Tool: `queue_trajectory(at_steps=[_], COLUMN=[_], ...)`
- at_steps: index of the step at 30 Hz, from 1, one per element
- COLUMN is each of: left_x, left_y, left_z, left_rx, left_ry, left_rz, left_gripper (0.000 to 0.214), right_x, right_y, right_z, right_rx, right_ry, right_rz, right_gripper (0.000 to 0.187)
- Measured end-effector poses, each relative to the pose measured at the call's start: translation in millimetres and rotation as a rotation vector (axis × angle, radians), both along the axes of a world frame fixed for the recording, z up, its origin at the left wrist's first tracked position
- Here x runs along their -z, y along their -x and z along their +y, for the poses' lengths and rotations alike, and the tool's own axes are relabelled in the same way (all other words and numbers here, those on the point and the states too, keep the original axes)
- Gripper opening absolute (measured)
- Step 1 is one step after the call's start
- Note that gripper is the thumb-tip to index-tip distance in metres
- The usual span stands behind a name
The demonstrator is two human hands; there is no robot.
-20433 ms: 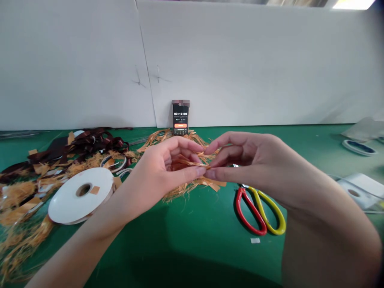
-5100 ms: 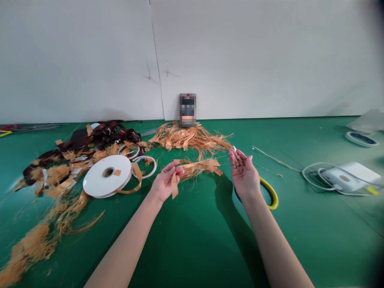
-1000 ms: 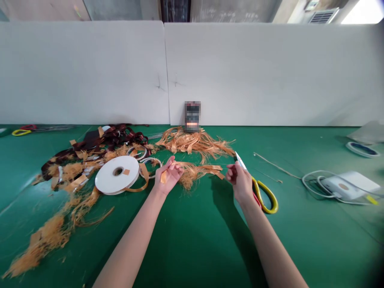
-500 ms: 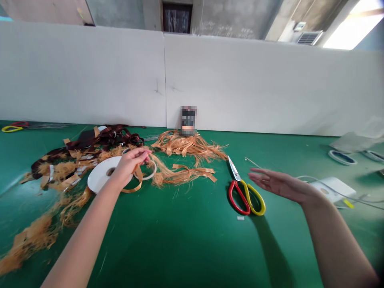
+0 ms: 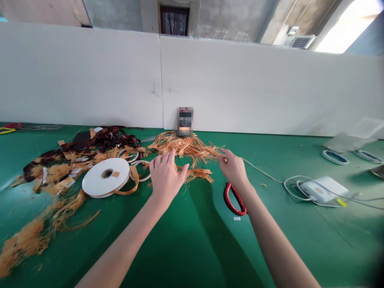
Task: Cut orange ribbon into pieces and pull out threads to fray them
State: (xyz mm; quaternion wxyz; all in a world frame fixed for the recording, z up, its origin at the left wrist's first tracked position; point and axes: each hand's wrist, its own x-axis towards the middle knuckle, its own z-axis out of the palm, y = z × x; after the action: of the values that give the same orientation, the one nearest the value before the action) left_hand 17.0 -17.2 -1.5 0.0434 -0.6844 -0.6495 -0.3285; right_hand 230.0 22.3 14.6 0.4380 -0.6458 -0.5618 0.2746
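Note:
My left hand [image 5: 166, 176] reaches over a small bunch of orange raffia strips [image 5: 198, 173] on the green table [image 5: 192, 248], fingers spread and nothing in it. My right hand [image 5: 233, 168] stretches toward the larger heap of orange raffia [image 5: 186, 146] by the wall; its fingers point into the strands, and whether they pinch any is unclear. Under my right wrist lie scissors, of which only the red handle loop [image 5: 235, 199] shows. A white ribbon reel [image 5: 102, 182] with an orange tail lies left of my left hand.
Dark brown ribbon [image 5: 102, 138] and frayed orange scraps [image 5: 27, 238] cover the left of the table. A phone [image 5: 185, 121] leans on the white partition. A white device with coiled cable [image 5: 319, 189] and tape rings [image 5: 335, 157] sit at the right.
My left hand has left the reel and moved right to the small raffia bunch. My right hand has swung left from beside the scissors to the raffia heap, covering the scissors.

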Motion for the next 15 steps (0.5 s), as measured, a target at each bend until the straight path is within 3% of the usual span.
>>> queue_trajectory(at_steps=[4,9,15], left_x=[9.3,7.3,5.8], left_y=[-3,-25,-47], left_z=[-4,-8,-4], left_rx=[-0.009,-0.004,-0.001], left_ry=[0.019,-0.005,-0.002], left_rz=[0.048,0.03,0.004], left_gripper=[0.063,0.088,0.083], right_x=[16.3,8.9,11.0], right_y=[2,15,37], right_z=[3,-16,-45], right_rx=[-0.071,-0.326,-0.405], right_ry=[0.125,0.265,0.276], right_rz=[0.013,0.279,0.481], right_gripper=[0.045,0.039,0.044])
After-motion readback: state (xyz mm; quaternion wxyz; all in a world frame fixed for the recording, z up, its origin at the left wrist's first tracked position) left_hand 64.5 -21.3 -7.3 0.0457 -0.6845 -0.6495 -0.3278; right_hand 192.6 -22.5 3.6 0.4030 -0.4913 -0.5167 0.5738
